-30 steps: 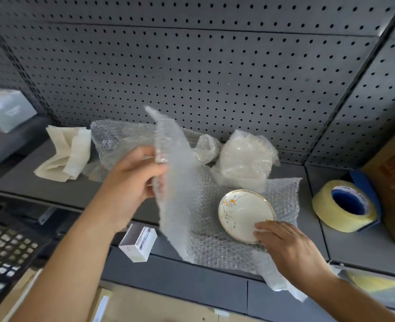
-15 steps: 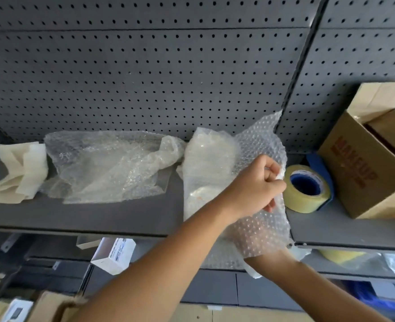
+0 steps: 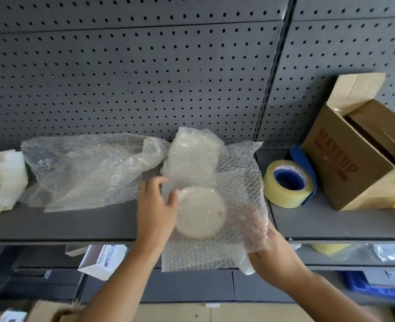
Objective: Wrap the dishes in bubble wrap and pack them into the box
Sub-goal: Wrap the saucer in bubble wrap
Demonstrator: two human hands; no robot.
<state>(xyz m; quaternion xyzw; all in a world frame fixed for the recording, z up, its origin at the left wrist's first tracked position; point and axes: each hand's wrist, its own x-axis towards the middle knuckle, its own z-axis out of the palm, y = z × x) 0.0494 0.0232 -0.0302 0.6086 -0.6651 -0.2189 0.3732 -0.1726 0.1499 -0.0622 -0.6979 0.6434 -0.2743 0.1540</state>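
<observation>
Veiling the plate [image 3: 200, 212], bubble wrap [image 3: 238, 173] half-hides the right hand [image 3: 270, 254], grip untellable; left hand [image 3: 156, 205] presses it, released.

Glossy plastic bubble wrap [image 3: 236, 182], matt cardboard box [image 3: 345, 159], perforated metal backboard [image 3: 145, 77].

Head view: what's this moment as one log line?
phase: wrapping | plate: under bubble wrap | left hand: touching wrap edge | right hand: fingers beneath wrap | box: open
</observation>
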